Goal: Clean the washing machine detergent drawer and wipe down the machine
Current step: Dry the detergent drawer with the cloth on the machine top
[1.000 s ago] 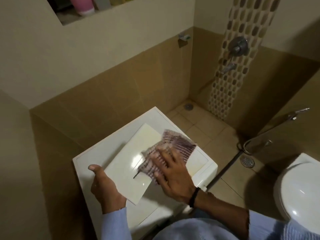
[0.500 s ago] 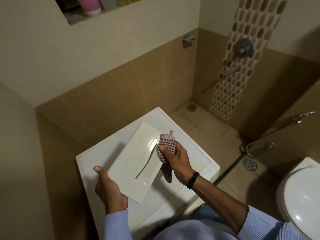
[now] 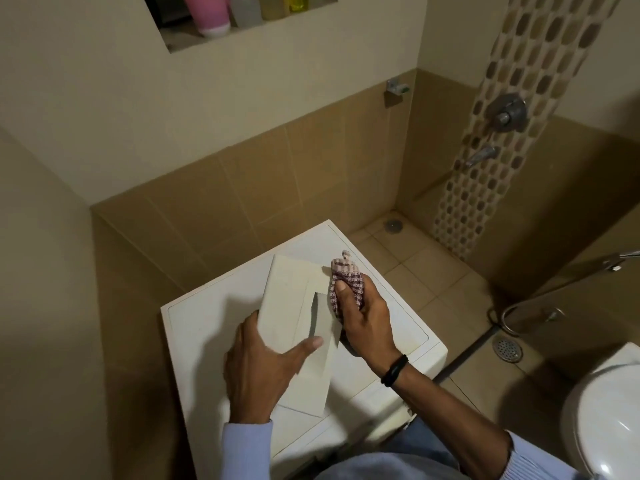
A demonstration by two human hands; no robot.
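At centre frame, above the white washing machine (image 3: 194, 327), the left hand (image 3: 256, 368) has its fingers curled round a tilted cream panel (image 3: 291, 299). The right hand (image 3: 363, 317) clutches a bunched checked cloth (image 3: 346, 278) against the panel's right edge.

- One view only: head-worn wide-angle cam, looking fwd and steeply down from above the person's chest.
- Faces a bathroom corner. Washing machine (image 3: 194, 327) top sits lower-centre, seen from above, close to cam.
- Left hand (image 3: 256, 372) and right hand (image 3: 363, 323) come in from btm edge, sleeves cropped. The detergent drawer (image 3: 287, 292) and cloth (image 3: 348, 275) they grip sit mid-frame, near the lens.
- Top edge just catches a wall niche (image 3: 173, 39) w/ bottles cut off by the frame.
- Right side takes in shower valve (image 3: 507, 112) and floor drain (image 3: 507, 348), farther off. Toilet (image 3: 606, 417) is partly cropped at btm-right.
- Wide lens bends wall lines toward the edges.
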